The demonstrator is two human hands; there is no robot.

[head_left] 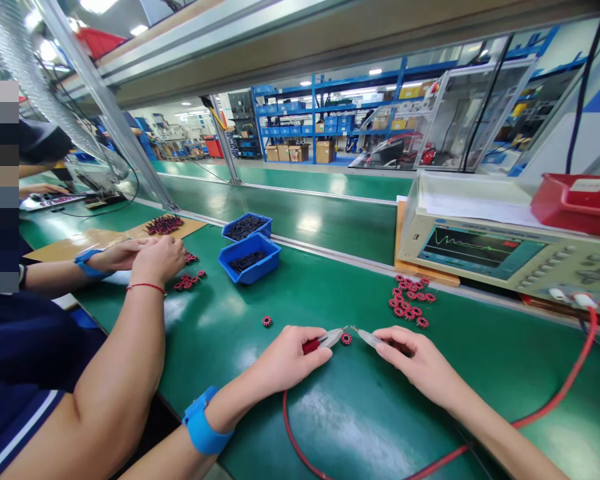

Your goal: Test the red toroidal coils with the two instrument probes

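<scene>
My left hand (286,360) is closed on a test clip with a red grip (321,341). My right hand (420,360) is closed on a second metal test clip (371,338). Both clip tips point at a small red wound coil ring (346,339) lying on the green mat between them. A blue strap (203,421) circles my left wrist. Red cables (545,408) run from the clips across the mat. Another single coil ring (267,321) lies to the left.
A pile of red coil rings (409,301) lies before a tester with a waveform screen (475,250). Two blue bins (250,257) hold dark parts. A co-worker's hands (150,257) handle coils at left. A red tray (577,203) sits at far right.
</scene>
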